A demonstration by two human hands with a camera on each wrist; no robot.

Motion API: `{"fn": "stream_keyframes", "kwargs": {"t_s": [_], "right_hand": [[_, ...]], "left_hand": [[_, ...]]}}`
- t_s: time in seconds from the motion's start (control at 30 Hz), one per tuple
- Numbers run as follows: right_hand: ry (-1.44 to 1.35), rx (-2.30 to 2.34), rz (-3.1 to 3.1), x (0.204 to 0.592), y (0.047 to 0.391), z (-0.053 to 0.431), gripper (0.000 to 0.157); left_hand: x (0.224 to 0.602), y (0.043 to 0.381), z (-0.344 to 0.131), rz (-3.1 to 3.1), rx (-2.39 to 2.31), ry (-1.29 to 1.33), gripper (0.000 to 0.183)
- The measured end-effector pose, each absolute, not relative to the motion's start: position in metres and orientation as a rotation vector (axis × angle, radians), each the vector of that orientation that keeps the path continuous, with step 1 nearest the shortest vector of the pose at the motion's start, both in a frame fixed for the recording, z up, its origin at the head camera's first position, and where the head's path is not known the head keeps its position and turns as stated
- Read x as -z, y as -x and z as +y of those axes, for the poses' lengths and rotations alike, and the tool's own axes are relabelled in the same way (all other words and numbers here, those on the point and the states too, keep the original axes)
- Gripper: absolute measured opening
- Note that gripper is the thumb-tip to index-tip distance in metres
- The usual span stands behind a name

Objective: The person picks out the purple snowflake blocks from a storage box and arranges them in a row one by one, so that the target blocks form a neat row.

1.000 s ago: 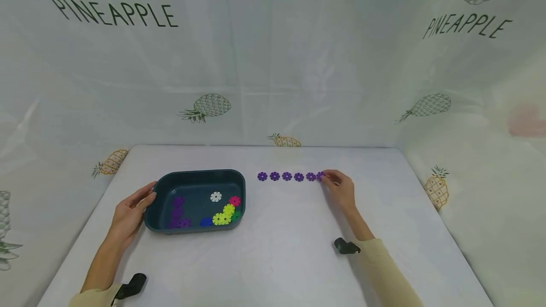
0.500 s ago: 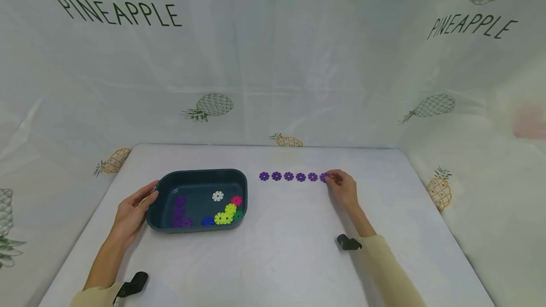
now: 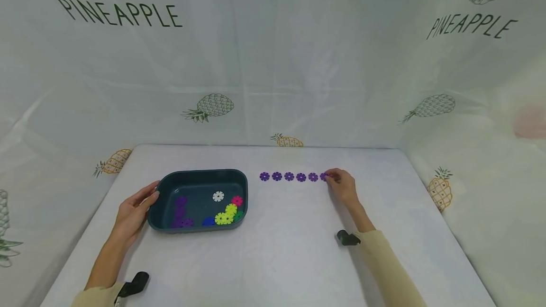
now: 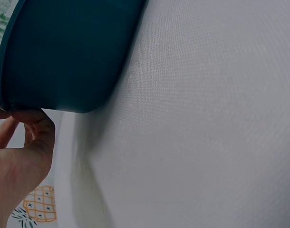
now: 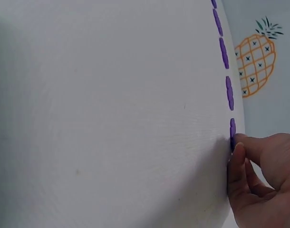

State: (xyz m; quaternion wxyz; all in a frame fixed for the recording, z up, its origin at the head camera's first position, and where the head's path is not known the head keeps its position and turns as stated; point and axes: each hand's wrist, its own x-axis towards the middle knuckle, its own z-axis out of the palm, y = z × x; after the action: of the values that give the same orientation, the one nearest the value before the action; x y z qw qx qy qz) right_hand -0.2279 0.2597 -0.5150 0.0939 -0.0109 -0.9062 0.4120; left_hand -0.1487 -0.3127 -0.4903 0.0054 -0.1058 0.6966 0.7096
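Observation:
My left hand [image 3: 130, 214] holds the left end of a dark teal tray [image 3: 170, 230], thumb and fingers pinching the rim. In the left wrist view, the left hand [image 4: 26, 156] grips that wall of the tray [image 4: 64, 57]. Inside lie flower-shaped plastic discs: several purple discs [image 3: 181, 212] at left, a white disc [image 3: 218, 196], a pink disc [image 3: 237, 200], yellow discs [image 3: 224, 218], a green disc [image 3: 239, 214] and a blue disc [image 3: 208, 221]. My right hand [image 3: 342, 186] pinches the rightmost purple disc [image 3: 323, 176] of a row, its fingers partly covering it. The right wrist view shows the right hand [image 5: 264, 175] low against the table.
Several purple discs [image 3: 289, 176] lie flat in a straight row near the back of the white table [image 3: 277, 259], spaced slightly apart. A pineapple-printed curtain [image 3: 273, 60] hangs behind the table and along its sides. Each wrist wears a black camera [image 3: 348, 238].
The rightmost purple disc has shifted slightly right, away from its neighbour, with my right hand still on it. My left hand and the tray hold their place; the head view has shifted a little.

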Motion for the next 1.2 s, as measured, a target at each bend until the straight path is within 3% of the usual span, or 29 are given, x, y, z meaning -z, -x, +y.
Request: {"fn": "stream_keyframes", "kwargs": {"t_s": [0.27,1.2], "right_hand": [[0.066,-1.286,-2.669,0.507,0.222,0.256,0.022],[-0.579,-1.362,-2.592,0.453,0.226,0.137,0.013]], "left_hand": [[0.491,0.150,-0.312,2.175,-2.218,0.334,0.060],[0.493,0.150,-0.315,2.140,-2.262,0.324,0.058]]}}
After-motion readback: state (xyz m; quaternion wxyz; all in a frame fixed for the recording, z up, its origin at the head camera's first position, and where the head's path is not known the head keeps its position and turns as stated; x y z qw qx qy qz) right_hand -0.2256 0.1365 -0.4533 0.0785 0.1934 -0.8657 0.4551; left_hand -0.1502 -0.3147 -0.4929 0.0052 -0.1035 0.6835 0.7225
